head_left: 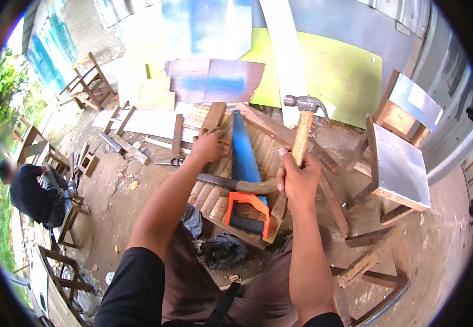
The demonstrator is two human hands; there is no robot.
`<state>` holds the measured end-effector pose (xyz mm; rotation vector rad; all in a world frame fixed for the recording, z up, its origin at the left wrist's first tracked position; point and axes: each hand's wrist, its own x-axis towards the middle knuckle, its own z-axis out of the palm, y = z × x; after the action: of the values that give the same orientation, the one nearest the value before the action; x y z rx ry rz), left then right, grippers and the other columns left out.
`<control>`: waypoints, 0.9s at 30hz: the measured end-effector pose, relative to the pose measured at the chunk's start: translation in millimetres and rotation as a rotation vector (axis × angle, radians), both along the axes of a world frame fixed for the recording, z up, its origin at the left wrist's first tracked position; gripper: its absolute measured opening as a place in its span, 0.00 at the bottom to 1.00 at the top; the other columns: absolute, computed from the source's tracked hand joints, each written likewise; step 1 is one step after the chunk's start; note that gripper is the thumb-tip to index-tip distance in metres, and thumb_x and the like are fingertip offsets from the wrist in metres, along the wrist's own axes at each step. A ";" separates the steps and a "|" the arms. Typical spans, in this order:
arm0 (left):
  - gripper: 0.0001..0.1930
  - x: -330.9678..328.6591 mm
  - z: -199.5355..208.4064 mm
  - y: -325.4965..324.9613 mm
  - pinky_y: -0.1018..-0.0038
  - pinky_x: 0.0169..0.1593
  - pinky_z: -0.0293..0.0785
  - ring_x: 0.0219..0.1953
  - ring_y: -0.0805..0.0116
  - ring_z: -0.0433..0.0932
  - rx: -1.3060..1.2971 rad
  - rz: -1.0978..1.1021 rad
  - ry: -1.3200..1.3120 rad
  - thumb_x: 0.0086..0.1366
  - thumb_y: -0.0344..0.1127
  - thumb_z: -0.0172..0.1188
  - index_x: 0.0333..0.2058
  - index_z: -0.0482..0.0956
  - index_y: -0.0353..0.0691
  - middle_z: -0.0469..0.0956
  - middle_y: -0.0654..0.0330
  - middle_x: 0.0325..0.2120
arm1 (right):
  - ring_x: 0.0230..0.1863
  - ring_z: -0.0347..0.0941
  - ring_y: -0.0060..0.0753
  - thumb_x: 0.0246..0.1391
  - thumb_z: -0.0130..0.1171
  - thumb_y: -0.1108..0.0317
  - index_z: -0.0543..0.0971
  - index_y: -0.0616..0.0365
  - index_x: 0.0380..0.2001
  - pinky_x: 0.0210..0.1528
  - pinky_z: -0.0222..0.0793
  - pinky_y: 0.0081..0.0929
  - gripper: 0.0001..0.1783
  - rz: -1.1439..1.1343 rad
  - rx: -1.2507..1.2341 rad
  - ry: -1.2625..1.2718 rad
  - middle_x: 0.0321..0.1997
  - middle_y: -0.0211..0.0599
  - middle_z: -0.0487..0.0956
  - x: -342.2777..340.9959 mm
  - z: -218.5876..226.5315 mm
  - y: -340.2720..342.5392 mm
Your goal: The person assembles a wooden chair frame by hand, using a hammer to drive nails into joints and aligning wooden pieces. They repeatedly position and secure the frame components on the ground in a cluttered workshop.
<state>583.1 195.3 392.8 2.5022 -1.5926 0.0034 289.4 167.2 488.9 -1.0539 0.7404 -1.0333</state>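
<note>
Two bare hands are held over a low desk (201,197) made of wooden slats. The left hand (208,146) has its fingers bent around the near end of a short brown wood block (214,115), which is at the far side of the desk. The right hand (300,177) is closed around the wooden handle of a claw hammer (302,133). The hammer stands up from the hand, with its metal head on top. A small, thin thing like a nail (279,151) sticks out by the right thumb. Between the hands, a handsaw (244,155) lies on the desk, with its blue blade pointing away and its orange and black handle close to the person. A curved wooden tool handle (220,180) lies across the desk, next to the saw. Crumpled dark plastic (223,250) is below the near edge of the desk. Off to the right is a wooden chair (401,163) with a shiny grey seat. Far to the left, another person (32,193) in dark clothes sits outside.
</note>
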 end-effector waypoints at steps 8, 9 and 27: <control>0.23 4.9 11.7 26.3 0.53 0.60 0.71 0.58 0.51 0.77 -0.275 0.018 0.003 0.63 0.50 0.69 0.49 0.77 0.41 0.84 0.49 0.45 | 0.09 0.63 0.20 0.63 0.64 0.70 0.78 0.63 0.37 0.11 0.55 0.22 0.07 -0.048 0.048 0.019 0.16 0.29 0.70 -11.8 -3.9 -12.7; 0.21 5.5 14.3 33.4 0.58 0.53 0.76 0.51 0.48 0.81 -0.384 -0.003 0.030 0.64 0.45 0.70 0.48 0.77 0.39 0.84 0.46 0.42 | 0.10 0.63 0.20 0.63 0.64 0.70 0.78 0.64 0.36 0.11 0.54 0.22 0.08 -0.055 0.048 0.001 0.16 0.29 0.70 -11.6 -3.5 -13.2; 0.22 -47.8 18.4 146.8 0.50 0.64 0.78 0.58 0.53 0.79 -0.880 -0.088 2.091 0.78 0.37 0.51 0.67 0.65 0.37 0.75 0.52 0.59 | 0.10 0.62 0.18 0.65 0.60 0.72 0.75 0.63 0.35 0.11 0.58 0.20 0.05 0.068 0.035 0.058 0.26 0.35 0.77 33.4 -13.3 28.2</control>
<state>535.3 342.2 411.3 0.6617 -0.3926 -1.1161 322.8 195.4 475.6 -1.0754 0.7615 -0.9318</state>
